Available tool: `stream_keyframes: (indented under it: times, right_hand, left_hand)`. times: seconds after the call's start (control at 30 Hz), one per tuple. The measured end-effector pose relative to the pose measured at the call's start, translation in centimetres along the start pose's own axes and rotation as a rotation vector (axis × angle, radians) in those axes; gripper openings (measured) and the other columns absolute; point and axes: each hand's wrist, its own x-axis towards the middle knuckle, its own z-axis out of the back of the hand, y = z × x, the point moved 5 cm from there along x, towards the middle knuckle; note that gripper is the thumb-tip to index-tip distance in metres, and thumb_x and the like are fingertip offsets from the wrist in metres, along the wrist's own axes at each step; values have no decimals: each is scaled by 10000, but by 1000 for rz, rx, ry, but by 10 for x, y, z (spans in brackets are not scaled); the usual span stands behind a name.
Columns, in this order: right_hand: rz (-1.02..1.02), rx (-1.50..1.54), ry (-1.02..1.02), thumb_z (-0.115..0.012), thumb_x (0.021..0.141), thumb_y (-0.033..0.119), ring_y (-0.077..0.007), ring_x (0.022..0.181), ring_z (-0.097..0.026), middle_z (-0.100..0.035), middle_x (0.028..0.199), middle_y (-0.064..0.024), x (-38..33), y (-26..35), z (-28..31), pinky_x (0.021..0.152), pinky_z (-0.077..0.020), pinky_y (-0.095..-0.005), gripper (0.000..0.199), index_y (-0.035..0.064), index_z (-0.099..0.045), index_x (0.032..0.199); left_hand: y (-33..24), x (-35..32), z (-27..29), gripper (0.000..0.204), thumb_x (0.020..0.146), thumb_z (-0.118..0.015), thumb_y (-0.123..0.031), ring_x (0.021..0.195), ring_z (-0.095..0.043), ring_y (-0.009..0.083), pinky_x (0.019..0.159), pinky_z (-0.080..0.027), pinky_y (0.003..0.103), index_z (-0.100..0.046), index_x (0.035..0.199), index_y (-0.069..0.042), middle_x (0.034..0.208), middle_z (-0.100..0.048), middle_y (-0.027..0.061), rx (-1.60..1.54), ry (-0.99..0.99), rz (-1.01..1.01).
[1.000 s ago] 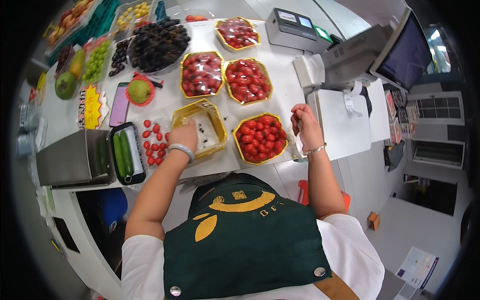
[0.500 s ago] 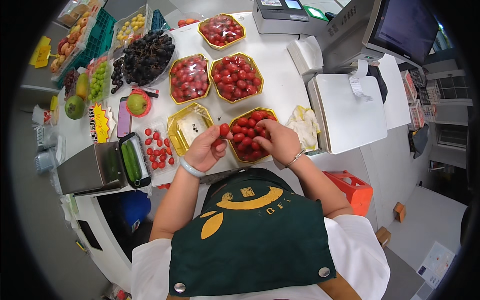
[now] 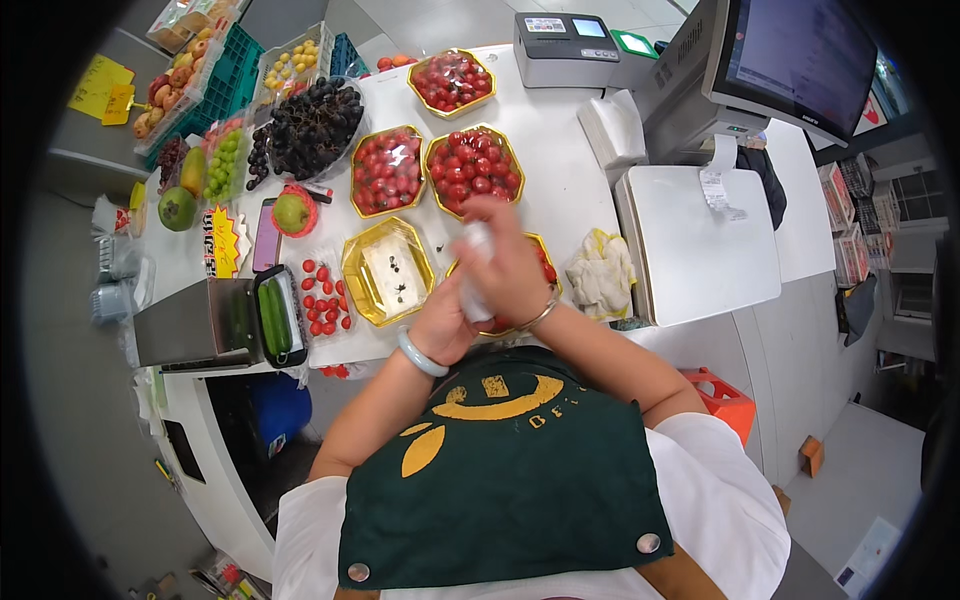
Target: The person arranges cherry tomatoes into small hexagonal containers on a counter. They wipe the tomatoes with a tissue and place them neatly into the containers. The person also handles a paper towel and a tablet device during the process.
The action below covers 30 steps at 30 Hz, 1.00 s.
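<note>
Both hands meet at the counter [image 3: 560, 140], a white wad [image 3: 479, 250] caught between left hand [image 3: 445, 320] and right hand [image 3: 515, 268]! Blur hides the fingers; how tightly either one grips, I can't tell. Right beneath sits the tomato tray [image 3: 557, 286], mostly covered, red fruit [image 3: 547, 262] peeking out on the right. Just left, a gold tray [image 3: 362, 285] with dark bits inside; beyond that, loose tomatoes [image 3: 325, 302]; off to the right, a crumpled cloth [image 3: 602, 275].
</note>
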Motion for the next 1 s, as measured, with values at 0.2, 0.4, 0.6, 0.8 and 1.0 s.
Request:
stream_keyframes:
  times: [0.2, 0.4, 0.6, 0.8, 1.0]
  right_hand:
    - [-139, 109, 159, -579, 911, 309, -335, 912, -579, -605, 973, -170, -33, -2, 6, 815, -456, -395, 361, 25, -565, 1133]
    - [-391, 339, 139, -407, 1009, 362, -127, 859, -575, -623, 995, -64, -33, 0, 16, 793, -456, -263, 449, -9, -565, 1208]
    - [-806, 813, 130, -304, 1020, 388, -134, 790, -617, -654, 1014, -88, -34, -25, 29, 741, -507, -272, 500, 22, -545, 1259]
    - [-778, 686, -54, -418, 1003, 360, -108, 759, -599, -663, 1018, -80, -42, -58, 83, 698, -500, -256, 415, 67, -509, 1282]
    - [-833, 565, -65, -480, 984, 309, -85, 758, -561, -592, 882, -13, -66, -73, 112, 605, -442, -229, 329, 97, -490, 1236]
  left_hand:
    - [-16, -12, -25, 349, 1004, -451, -209, 1110, -566, 188, 948, -480, 355, -439, 1320, -61, 1214, -551, 56, -16, 35, -185]
    - [-7, -5, -45, 302, 1003, -464, -251, 922, -578, 127, 745, -479, 266, -480, 1260, -95, 1072, -587, 11, 44, -16, -269]
    - [-12, -6, -41, 266, 967, -567, -265, 636, -445, 46, 553, -364, 185, -519, 1163, -92, 872, -556, -33, 293, -17, -411]
    - [-45, -32, 14, 247, 932, -596, -161, 644, -417, 23, 550, -353, 176, -535, 1151, -65, 904, -562, -22, 671, -322, -641]
    - [-85, -86, 233, 265, 904, -605, -108, 838, -573, 92, 772, -468, 229, -582, 1163, -58, 961, -611, 18, 990, -966, -580]
